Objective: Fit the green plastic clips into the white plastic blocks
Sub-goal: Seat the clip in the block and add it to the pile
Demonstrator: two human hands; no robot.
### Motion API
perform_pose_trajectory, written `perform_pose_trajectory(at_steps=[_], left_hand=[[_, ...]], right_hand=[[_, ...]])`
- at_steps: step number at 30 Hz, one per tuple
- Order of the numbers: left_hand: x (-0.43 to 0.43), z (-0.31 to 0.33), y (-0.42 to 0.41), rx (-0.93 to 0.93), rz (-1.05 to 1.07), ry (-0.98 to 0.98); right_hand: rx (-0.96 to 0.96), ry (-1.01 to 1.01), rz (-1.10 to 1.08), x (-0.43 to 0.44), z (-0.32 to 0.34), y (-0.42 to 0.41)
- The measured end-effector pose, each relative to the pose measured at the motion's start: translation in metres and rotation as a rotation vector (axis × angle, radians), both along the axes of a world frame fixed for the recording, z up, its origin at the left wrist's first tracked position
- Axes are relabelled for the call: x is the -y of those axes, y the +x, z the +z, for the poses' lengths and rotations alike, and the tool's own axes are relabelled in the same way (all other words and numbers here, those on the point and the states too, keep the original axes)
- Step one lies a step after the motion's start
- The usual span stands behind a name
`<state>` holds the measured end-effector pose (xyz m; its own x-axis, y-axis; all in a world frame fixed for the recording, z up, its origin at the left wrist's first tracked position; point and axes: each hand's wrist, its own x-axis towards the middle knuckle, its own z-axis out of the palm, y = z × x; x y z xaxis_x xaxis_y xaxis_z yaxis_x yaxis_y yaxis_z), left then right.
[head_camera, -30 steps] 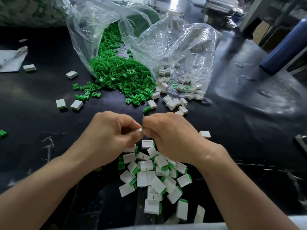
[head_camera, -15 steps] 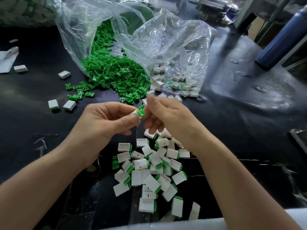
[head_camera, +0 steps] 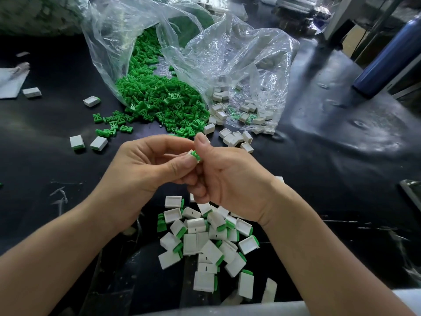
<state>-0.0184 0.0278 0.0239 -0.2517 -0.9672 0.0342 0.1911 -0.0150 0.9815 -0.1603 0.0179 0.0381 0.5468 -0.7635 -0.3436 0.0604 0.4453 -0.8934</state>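
Since a moment ago my hands stay raised over the table, and the clip now sits against the block between my fingertips rather than out in the open. My left hand [head_camera: 145, 169] comes in from the lower left, palm turned inward, fingers curled, thumb pressed flat on a small white block [head_camera: 189, 153]. My right hand [head_camera: 227, 176] comes from the lower right, its thumb pointing up and its fingers folded, pinching the green clip [head_camera: 196, 155] at the block's edge. Both hands are closed tight on these two pieces, touching each other.

Below my wrists lies a heap of finished blocks [head_camera: 209, 242], boxy, matte white, each with a green edge. Farther off, a crinkled clear bag [head_camera: 127, 42] spills a pile of loose clips [head_camera: 159, 96], small and branching, beside a second bag [head_camera: 246, 55] with empty white blocks [head_camera: 234, 137]. The black table [head_camera: 330, 169] is glossy.
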Motion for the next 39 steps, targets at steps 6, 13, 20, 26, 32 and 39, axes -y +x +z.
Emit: perform_pose_trajectory(at_steps=[6, 13, 20, 26, 32, 39], left_hand=[[0.0006, 0.0004, 0.0018, 0.015, 0.006, 0.008], [0.0011, 0.0021, 0.0013, -0.025, 0.004, 0.004], [0.0034, 0.0004, 0.0028, -0.016, 0.033, 0.051], [0.0022, 0.001, 0.0021, -0.003, 0.017, 0.031], [0.0026, -0.0007, 0.0024, -0.008, 0.044, 0.066], [0.0024, 0.0002, 0.0009, -0.049, 0.036, 0.119]], right_hand=[[0.01, -0.022, -0.027, -0.0014, -0.002, 0.0022], [-0.026, -0.028, 0.006, 0.0021, -0.0052, -0.0003], [-0.15, -0.194, 0.009, 0.0006, -0.0081, -0.0017], [-0.208, -0.226, 0.019, -0.0025, -0.0043, -0.0011], [-0.361, -0.334, -0.037, -0.0054, -0.0072, 0.0062], [-0.452, -0.444, -0.042, -0.0057, -0.0078, 0.0072]])
